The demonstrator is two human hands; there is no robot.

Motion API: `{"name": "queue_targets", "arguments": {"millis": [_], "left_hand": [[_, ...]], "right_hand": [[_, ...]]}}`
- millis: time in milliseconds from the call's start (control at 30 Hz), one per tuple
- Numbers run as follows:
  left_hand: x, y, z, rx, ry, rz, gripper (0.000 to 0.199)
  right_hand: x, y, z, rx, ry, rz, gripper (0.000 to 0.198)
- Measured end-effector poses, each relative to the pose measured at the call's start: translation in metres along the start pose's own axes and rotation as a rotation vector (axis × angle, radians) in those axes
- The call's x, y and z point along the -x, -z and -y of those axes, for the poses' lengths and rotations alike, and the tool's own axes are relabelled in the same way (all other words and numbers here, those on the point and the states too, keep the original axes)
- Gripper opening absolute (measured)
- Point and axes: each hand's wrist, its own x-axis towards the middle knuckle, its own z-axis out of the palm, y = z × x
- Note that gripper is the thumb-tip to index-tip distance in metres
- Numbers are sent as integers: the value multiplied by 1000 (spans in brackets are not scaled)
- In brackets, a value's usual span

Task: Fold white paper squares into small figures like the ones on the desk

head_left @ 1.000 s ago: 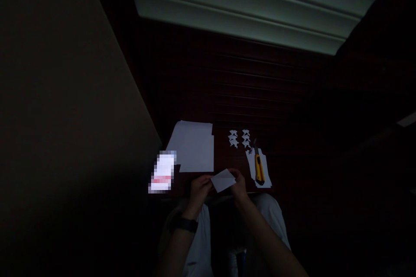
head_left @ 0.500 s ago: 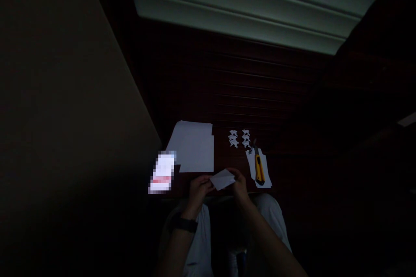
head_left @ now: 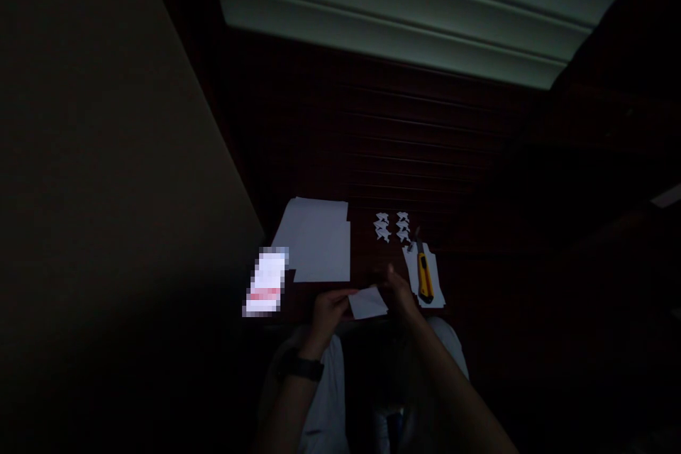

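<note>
A small folded white sheet of paper (head_left: pixel 368 303) is at the near edge of the dark table. My left hand (head_left: pixel 330 308) pinches its left side, thumb and fingers closed on it. Just to the right of the paper is my right hand (head_left: pixel 399 291), apart from it, smeared by motion and dim, so its fingers are hard to read. Beyond the hands, several small folded paper figures (head_left: pixel 381 225) stand in two columns. A yellow utility knife (head_left: pixel 424 277) with its blade out lies on a stack of cut paper (head_left: pixel 437 284) at the right.
Large white sheets (head_left: pixel 322 245) lie at the left of the table. A lit, pixelated phone-like screen (head_left: pixel 267 282) is beside them. A wall (head_left: pixel 133 156) rises on the left, and pale slats (head_left: pixel 394 21) hang beyond the table.
My right hand has come off the folded paper and shifted right. The paper has turned and tipped slightly toward me, still in my left hand.
</note>
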Motion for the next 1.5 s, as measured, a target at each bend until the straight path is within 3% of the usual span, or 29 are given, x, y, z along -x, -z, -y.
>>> {"name": "queue_targets", "arguments": {"millis": [100, 200, 400, 667, 1033, 1300, 1500], "left_hand": [[0, -3, -2, -39, -5, 32, 20], [2, -6, -5, -54, -19, 46, 22], [7, -9, -9, -41, 20, 47, 40], [1, -7, 1, -104, 3, -26, 36], [-1, -1, -13, -197, -36, 34, 31], [-26, -1, -41, -254, -100, 88, 28], [-68, -11, -47, -400, -230, 158, 24]], "right_hand": [[1, 1, 4, 79, 36, 96, 36], [5, 0, 0, 134, 65, 137, 33], [1, 2, -12, 190, 110, 48, 35], [6, 1, -11, 234, 74, 61, 33], [1, -2, -8, 264, 77, 115, 31], [-22, -6, 17, 315, 149, 187, 34], [-56, -11, 29, 384, 230, 186, 32]]}}
